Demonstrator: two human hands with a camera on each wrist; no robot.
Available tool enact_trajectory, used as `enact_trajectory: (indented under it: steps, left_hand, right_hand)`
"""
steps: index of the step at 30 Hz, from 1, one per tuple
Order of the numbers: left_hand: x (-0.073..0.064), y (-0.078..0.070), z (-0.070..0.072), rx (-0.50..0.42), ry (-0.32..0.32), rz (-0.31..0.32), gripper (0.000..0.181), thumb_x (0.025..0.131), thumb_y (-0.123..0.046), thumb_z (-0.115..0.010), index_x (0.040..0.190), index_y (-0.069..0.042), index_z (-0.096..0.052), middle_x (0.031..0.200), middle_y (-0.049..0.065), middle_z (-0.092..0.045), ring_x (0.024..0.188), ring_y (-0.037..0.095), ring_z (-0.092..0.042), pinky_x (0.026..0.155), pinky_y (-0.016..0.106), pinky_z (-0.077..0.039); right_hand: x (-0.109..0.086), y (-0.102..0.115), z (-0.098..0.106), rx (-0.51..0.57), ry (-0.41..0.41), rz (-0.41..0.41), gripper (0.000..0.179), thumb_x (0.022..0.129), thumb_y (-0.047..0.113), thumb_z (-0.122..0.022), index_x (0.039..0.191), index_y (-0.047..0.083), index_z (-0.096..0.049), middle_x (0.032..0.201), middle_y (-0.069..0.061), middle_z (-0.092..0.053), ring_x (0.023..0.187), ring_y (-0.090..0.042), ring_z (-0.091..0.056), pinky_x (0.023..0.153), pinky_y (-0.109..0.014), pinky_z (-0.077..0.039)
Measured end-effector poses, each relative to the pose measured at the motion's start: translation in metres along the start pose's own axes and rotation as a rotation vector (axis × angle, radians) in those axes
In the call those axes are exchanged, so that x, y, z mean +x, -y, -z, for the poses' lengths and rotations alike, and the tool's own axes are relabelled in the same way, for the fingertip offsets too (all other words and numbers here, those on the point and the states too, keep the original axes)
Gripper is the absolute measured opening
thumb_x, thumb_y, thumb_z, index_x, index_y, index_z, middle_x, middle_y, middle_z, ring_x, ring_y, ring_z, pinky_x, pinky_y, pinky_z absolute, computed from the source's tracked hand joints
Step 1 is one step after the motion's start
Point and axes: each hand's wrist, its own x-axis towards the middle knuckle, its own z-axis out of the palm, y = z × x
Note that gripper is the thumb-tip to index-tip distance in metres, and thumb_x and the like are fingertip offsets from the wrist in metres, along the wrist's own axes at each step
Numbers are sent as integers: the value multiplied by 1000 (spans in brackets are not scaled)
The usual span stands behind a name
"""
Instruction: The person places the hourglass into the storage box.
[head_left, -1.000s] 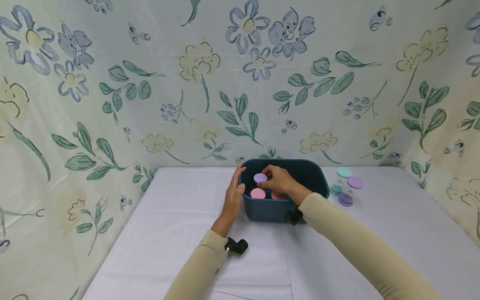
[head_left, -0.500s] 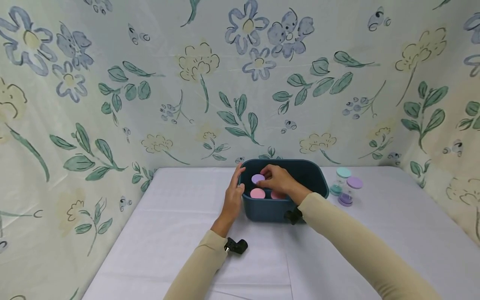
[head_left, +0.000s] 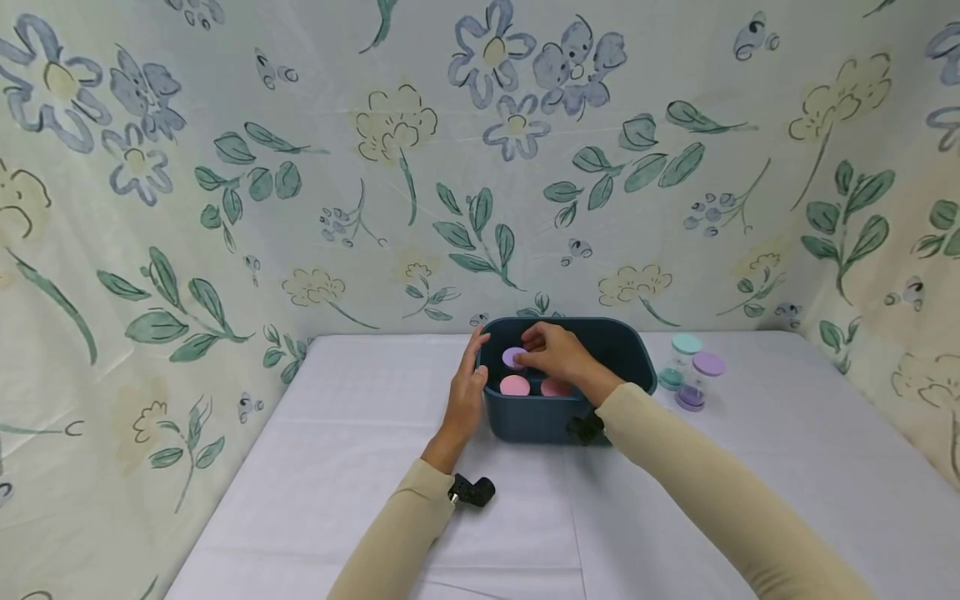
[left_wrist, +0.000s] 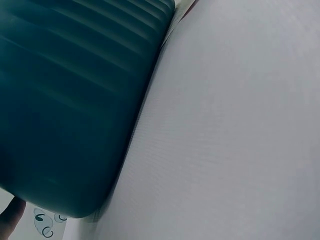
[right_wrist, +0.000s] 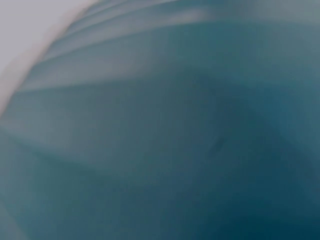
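Observation:
A dark blue bin (head_left: 532, 421) stands at the back middle of the white table. My left hand (head_left: 467, 390) rests along its left wall, thumb at the rim; one fingertip shows below the bin in the left wrist view. Inside, a jar with a purple lid (head_left: 512, 358) stands at the left. My right hand (head_left: 558, 352) reaches in over the front wall, thumb touching that lid and the upper fingers raised apart from it. Two pink lids (head_left: 515, 386) lie along the front inside. The right wrist view shows only blurred blue bin wall (right_wrist: 150, 125).
Right of the bin stand two small clear jars, one with a teal lid (head_left: 686, 343), one with a purple lid (head_left: 708, 363). A flowered cloth (head_left: 397, 167) hangs behind the table (head_left: 360, 400). Each wrist wears a black camera (head_left: 474, 492).
The purple-lidded jar has shifted slightly left inside the bin. My right hand's thumb and upper fingers have spread around its lid. My left hand has stayed on the wall.

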Motion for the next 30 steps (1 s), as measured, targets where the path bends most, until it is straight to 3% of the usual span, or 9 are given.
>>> enact_trajectory:
  steps: [5, 12, 20, 30]
  left_hand:
    - [0, -1, 1, -6, -3, -9, 53, 98, -19, -29, 151, -9, -29, 159, 4, -23, 147, 22, -16, 115, 55, -15]
    - [0, -1, 0, -7, -4, -9, 55, 97, -18, -30, 151, -7, -27, 158, 6, -26, 146, 24, -18, 112, 59, -19]
    - [1, -3, 0, -9, -1, 9, 56, 99, -22, -29, 153, -8, -23, 154, 6, -33, 146, 21, -17, 114, 56, -18]
    - [3, -22, 5, -39, 2, 17, 54, 97, -8, -31, 149, 4, -25, 153, 20, -30, 145, 33, -19, 113, 59, -17]
  right_hand:
    - [-1, 2, 4, 0, -28, 39, 48, 87, 28, -70, 124, 0, -57, 118, -16, -63, 108, -28, -62, 93, -42, -50]
    - [-6, 6, 10, 27, -45, 17, 48, 88, 31, -69, 125, 4, -57, 120, -12, -63, 110, -27, -61, 93, -43, -50]
    - [-12, 8, 16, 18, -66, 66, 49, 88, 34, -69, 124, 4, -57, 117, -12, -64, 109, -26, -62, 93, -43, -50]
    - [-26, 8, 28, 27, -72, 82, 47, 89, 30, -68, 125, 3, -57, 119, -13, -64, 111, -29, -62, 95, -45, -49]
